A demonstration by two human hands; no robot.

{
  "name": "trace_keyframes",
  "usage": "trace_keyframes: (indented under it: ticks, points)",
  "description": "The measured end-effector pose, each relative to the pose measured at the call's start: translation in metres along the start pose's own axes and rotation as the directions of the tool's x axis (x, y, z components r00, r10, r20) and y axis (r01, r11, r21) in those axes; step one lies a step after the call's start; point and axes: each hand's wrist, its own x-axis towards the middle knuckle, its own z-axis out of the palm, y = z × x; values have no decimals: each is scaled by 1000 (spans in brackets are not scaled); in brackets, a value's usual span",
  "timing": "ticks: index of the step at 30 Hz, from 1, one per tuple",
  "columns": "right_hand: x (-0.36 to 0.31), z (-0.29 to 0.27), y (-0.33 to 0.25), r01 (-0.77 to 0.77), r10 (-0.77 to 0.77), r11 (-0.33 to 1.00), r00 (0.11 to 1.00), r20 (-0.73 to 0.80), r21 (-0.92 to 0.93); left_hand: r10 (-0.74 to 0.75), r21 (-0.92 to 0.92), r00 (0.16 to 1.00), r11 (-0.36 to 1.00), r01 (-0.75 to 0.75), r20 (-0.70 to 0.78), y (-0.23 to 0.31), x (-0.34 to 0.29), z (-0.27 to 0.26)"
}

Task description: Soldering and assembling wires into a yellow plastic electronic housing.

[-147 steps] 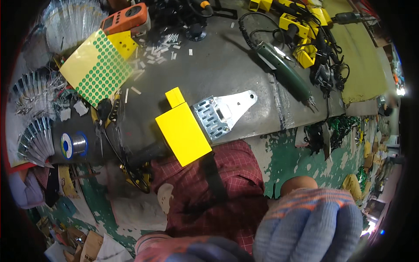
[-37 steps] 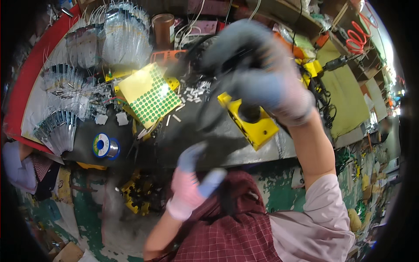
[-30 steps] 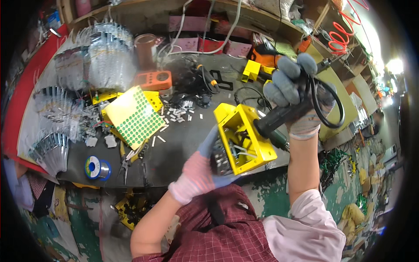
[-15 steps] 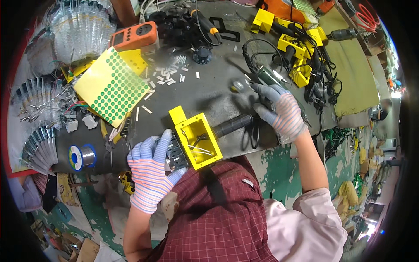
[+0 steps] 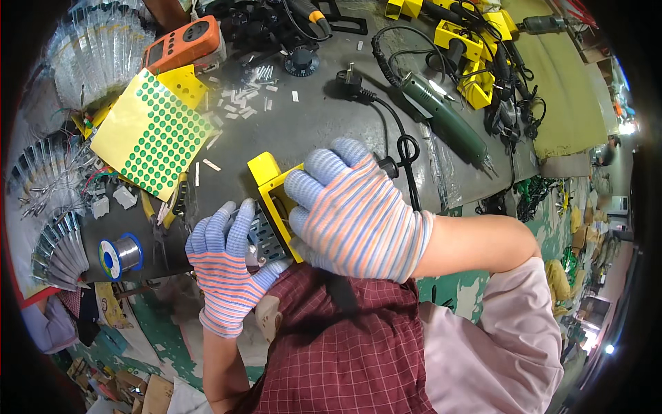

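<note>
My left hand (image 5: pixel 224 259), in a striped glove, is closed around the grey perforated metal plate (image 5: pixel 267 238) on the side of a yellow box (image 5: pixel 265 170). The box is held over my lap at the bench edge. Across its open face lies my right hand (image 5: pixel 362 214), gloved alike, with its fingers bent over the box. Whatever those fingers hold is hidden. Most of the box and its black handle are covered by this hand; the dark handle end (image 5: pixel 389 166) and a cord show beyond it.
A black plug (image 5: pixel 350 84) and a green power screwdriver (image 5: pixel 445 117) lie on the bench. To the left are a sheet of green round stickers (image 5: pixel 155 134), pliers (image 5: pixel 165 207) and a solder spool (image 5: pixel 121 255). An orange meter (image 5: pixel 181 45) and yellow housings (image 5: pixel 476 83) sit farther back.
My right hand has moved left from beside the power screwdriver onto the yellow box. The plug, blurred before, now lies still on the bench. My left hand keeps its hold.
</note>
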Motion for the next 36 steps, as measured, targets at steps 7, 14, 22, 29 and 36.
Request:
trace_keyframes:
  ticks: [7, 14, 22, 29, 36]
  points:
    - [23, -2, -8, 75, 114, 921, 887, 448, -383, 8, 13, 1000, 1000, -7, -30, -1, 2, 2]
    - [8, -5, 12, -124, 118, 992, 973, 199, 18, -39, -291, 995, 957, 11, -92, 2, 3, -12]
    - [-8, 23, 38, 104, -53, 853, 992, -114, 512, -175, -409, 957, 910, 67, -233, 40, 22, 22]
    - [-1, 13, 10, -115, 119, 992, 990, 75, -59, -208, -566, 902, 823, -48, -379, 37, 15, 35]
    - [3, 19, 26, 48, -52, 995, 998, 44, 92, -210, -579, 893, 812, -68, -398, 34, 17, 33]
